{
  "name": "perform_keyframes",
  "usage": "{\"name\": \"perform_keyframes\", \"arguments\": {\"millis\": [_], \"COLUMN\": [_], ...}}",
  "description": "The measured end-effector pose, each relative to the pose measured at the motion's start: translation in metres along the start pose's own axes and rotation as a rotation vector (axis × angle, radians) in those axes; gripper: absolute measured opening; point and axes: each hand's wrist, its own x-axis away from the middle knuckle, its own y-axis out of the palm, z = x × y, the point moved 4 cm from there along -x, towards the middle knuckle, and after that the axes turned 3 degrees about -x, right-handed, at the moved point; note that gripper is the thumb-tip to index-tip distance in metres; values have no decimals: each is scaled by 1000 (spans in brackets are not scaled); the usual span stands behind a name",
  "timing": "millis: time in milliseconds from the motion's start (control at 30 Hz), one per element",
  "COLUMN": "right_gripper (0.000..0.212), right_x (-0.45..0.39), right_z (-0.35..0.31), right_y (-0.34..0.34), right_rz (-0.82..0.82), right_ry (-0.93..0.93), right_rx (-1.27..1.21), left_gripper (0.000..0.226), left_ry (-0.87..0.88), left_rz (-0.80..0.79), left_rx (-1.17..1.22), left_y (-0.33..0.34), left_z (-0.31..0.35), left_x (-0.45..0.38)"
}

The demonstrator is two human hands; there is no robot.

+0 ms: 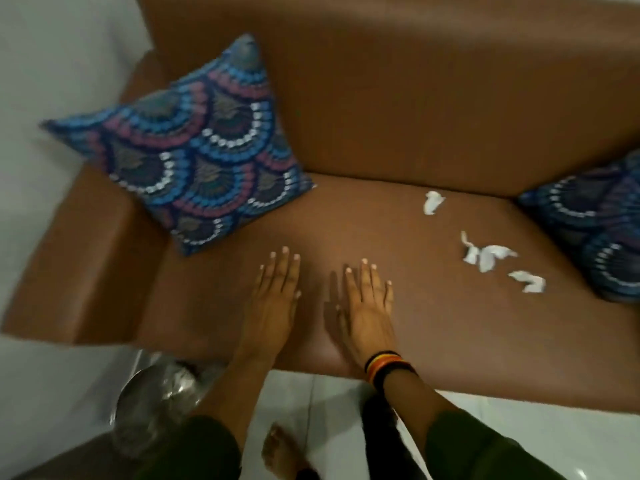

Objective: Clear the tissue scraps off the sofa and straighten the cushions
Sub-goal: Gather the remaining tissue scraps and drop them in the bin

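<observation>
Hovering both flat hands over the sofa seat (346, 209), we hold nothing: left hand (275, 292) and right hand (369, 303) are spread wide, empty. The tissue scraps (488, 256) lie to our right, near the right cushion (595, 230). A careless sweep could push the light bits under that cushion or onto the floor. The left cushion (194, 150) leans crooked in the corner; a lined bin (156, 393) waits below.

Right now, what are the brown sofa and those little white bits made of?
The brown sofa seat looks like smooth leather or faux leather: an even, faintly shiny surface, no weave. The crumpled white scraps look like thin tissue paper, torn and twisted. Blur leaves both uncertain.
</observation>
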Motion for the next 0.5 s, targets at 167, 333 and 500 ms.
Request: {"name": "perform_keyframes", "arguments": {"millis": [167, 333, 500], "right_gripper": [63, 54, 50], "right_x": [-42, -67, -90], "right_z": [141, 267, 368], "right_y": [-64, -114, -123], "right_rz": [78, 202, 175], "right_ry": [213, 360, 408], "right_rx": [-101, -150, -167], "left_gripper": [64, 60, 59], "left_ry": [138, 196, 207], "left_rz": [-48, -134, -178], "left_rx": [33, 78, 44], "left_y": [20, 70, 121], "left_z": [112, 200, 244], "left_x": [-105, -196, -283]}}
